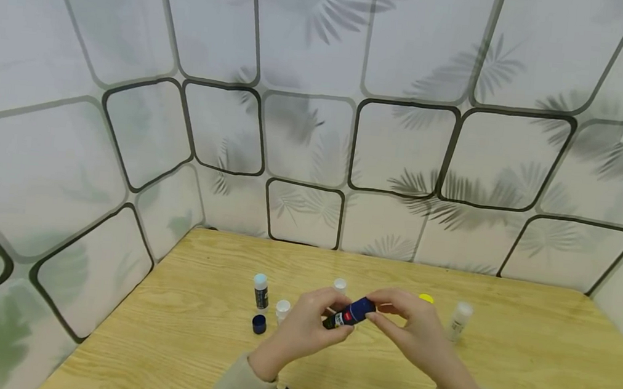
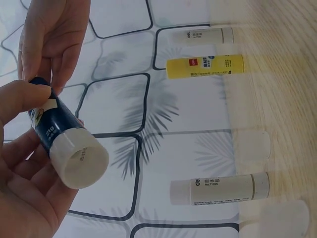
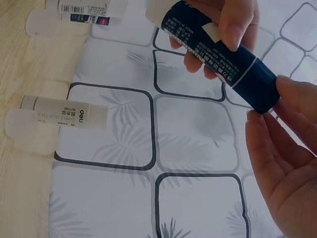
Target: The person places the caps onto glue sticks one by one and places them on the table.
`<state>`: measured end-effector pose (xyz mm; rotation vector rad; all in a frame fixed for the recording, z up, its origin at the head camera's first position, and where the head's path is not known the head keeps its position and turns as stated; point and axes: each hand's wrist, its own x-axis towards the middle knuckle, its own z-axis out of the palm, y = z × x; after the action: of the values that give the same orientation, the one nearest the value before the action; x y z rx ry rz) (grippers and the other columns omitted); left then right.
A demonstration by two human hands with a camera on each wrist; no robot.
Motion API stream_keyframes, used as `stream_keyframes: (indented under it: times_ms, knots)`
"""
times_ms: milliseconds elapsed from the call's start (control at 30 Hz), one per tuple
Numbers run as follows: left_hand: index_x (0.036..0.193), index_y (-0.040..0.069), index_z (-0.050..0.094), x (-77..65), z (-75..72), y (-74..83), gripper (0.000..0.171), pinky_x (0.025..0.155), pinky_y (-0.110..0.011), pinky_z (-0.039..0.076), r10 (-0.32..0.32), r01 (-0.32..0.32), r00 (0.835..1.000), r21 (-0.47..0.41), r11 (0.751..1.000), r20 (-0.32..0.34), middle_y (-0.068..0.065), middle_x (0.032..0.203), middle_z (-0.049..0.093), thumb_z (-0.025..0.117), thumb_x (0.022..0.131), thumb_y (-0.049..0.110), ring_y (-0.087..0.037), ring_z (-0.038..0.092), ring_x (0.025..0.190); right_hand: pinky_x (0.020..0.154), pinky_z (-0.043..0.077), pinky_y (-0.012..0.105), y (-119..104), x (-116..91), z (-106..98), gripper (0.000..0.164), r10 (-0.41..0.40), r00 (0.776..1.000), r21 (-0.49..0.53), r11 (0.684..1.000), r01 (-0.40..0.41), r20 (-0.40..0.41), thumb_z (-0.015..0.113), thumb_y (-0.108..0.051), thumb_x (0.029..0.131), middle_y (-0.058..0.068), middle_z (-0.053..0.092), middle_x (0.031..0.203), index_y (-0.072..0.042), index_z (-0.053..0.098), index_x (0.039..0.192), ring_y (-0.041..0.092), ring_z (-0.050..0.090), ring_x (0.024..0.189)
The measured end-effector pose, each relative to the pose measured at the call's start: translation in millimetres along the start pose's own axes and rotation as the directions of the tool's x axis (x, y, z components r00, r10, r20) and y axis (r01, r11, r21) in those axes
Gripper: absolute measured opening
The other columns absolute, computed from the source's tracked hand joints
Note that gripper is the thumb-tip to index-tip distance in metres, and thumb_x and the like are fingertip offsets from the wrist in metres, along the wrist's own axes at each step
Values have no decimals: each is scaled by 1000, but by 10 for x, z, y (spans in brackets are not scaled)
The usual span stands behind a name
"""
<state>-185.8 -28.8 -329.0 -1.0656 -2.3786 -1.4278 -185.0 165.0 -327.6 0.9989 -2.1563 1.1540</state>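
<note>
My left hand [image 1: 316,315] grips the body of a dark blue glue stick [image 3: 210,54] between thumb and fingers. Its white base [image 2: 79,158] points toward the left wrist camera. At the other end, my right hand [image 1: 410,327] pinches the blue cap [image 3: 257,87] with its thumb and fingertips; the cap sits on the stick. In the head view the stick is tilted above the table, between both hands. Parts of its label are hidden by the fingers of the left hand.
On the wooden table [image 1: 175,355] stand a light-topped stick with a dark label [image 1: 261,292], a loose dark blue cap [image 1: 259,324], white glue sticks [image 1: 458,322] and a yellow glue stick [image 2: 205,66]. Patterned cloth [image 1: 310,145] encloses the table's back and sides.
</note>
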Motion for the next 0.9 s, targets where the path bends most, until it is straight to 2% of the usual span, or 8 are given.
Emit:
stream_keyframes:
  times_ms: [133, 200, 367, 467, 667, 900]
  knots:
    - [94, -2, 59, -23, -54, 160, 20, 66, -21, 49, -2, 2, 1000, -11, 1000, -13, -12, 85, 60, 65, 75, -6, -17, 59, 76, 66, 50, 24, -55, 31, 49, 27, 32, 999, -6, 999, -32, -1, 70, 6, 69, -1, 61, 91, -5, 64, 93, 11, 59, 81]
    - [94, -3, 58, -36, -54, 154, 21, 65, -21, 49, -3, 3, 1000, -22, 1000, -24, -12, 84, 60, 65, 75, -6, -17, 59, 76, 67, 50, 24, -82, 52, 77, 27, 52, 999, -3, 999, -52, -1, 70, 5, 69, -1, 61, 91, -6, 64, 93, 11, 58, 82]
    - [95, 2, 58, -66, 23, -78, 22, 65, -19, 48, -33, 31, 998, -41, 999, -60, -7, 84, 61, 67, 76, -1, -13, 58, 76, 67, 50, 25, -133, 113, 158, 26, 64, 998, 36, 997, -64, 3, 70, 4, 71, 0, 61, 91, -5, 63, 94, 13, 59, 83]
    - [95, 4, 58, -77, 60, -189, 22, 63, -18, 48, -30, 26, 996, -50, 998, -87, -4, 85, 60, 68, 76, 3, -10, 58, 77, 68, 50, 26, -154, 139, 193, 24, 63, 998, 56, 996, -63, 3, 70, 2, 72, 0, 61, 92, -5, 63, 94, 14, 59, 84]
    - [94, 4, 58, -78, 76, -242, 22, 61, -19, 49, -3, -5, 992, -58, 998, -125, -4, 84, 59, 68, 74, 2, -9, 58, 76, 67, 50, 24, -181, 149, 206, 27, 103, 995, 62, 993, -103, -1, 69, -2, 74, 7, 61, 96, 0, 60, 100, 18, 59, 85]
    - [90, 6, 59, -75, 64, -229, 19, 59, -21, 49, 8, -12, 988, -30, 999, -152, -2, 83, 60, 69, 75, 5, -9, 58, 74, 68, 48, 21, -191, 160, 231, 33, 230, 970, 103, 966, -237, 72, 68, -8, 77, 7, 61, 96, 2, 58, 107, 17, 58, 85]
